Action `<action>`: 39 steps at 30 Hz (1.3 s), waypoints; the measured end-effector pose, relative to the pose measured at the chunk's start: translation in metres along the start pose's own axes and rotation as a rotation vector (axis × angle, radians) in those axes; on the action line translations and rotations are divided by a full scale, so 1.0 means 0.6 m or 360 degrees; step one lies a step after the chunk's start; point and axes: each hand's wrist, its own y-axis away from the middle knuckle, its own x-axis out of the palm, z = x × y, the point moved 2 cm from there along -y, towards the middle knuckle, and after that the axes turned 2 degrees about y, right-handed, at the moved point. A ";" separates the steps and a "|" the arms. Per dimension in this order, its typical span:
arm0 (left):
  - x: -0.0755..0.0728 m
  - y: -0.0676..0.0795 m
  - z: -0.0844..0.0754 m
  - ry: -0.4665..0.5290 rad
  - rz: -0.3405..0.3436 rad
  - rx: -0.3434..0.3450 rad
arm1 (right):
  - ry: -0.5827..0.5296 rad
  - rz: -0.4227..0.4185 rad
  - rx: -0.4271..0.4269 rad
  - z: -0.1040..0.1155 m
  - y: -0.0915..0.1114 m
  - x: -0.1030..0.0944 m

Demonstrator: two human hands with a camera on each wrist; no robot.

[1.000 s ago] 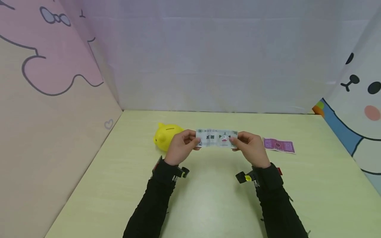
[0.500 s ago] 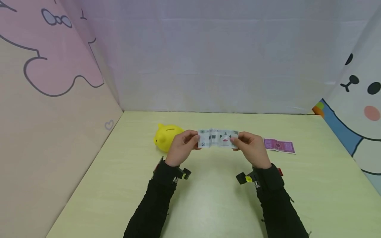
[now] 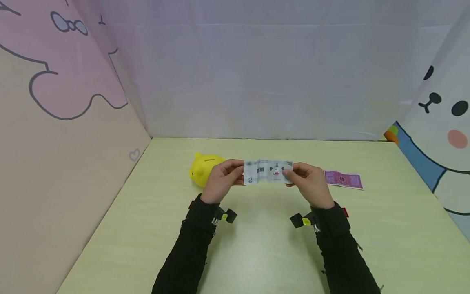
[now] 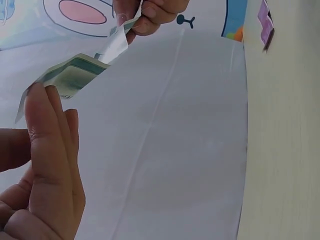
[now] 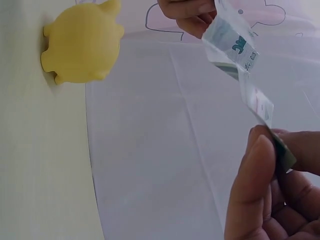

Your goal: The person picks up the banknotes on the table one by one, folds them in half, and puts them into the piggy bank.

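Observation:
A pale green-and-white play banknote (image 3: 268, 171), printed with a 2 and a cartoon figure, is stretched between the two hands over the table. Creases make it zigzag in both wrist views. The left hand (image 3: 222, 179) has nearly straight fingers touching the back of the note's left end; its thumb (image 4: 14, 149) is off the paper in the left wrist view. At the other end, the right hand (image 3: 311, 183) pinches the note between thumb and index finger (image 5: 257, 165), its remaining fingers curled below.
A yellow piggy bank (image 3: 202, 169) with a slot on top stands behind the left hand, partly covered by it. Right of the right hand lies a creased purple banknote (image 3: 345, 179) on the pale table (image 3: 264, 245). Cloth walls surround the table's back and sides.
The left thumb has slid off the note's left edge, uncovering the printed 2, and the left fingers have straightened. A fold now shows left of the note's middle. The right hand keeps its pinch.

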 end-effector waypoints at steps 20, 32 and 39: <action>0.028 0.001 0.007 -0.0168 0.0194 -0.0086 | -0.0032 0.0054 -0.0007 0.003 0.001 0.014; 0.036 0.003 0.014 -0.0078 0.0386 -0.0014 | -0.0054 0.0094 -0.0078 0.004 0.003 0.023; 0.037 0.004 0.017 -0.0043 0.0418 -0.0010 | -0.0071 0.0112 -0.0098 0.005 0.004 0.027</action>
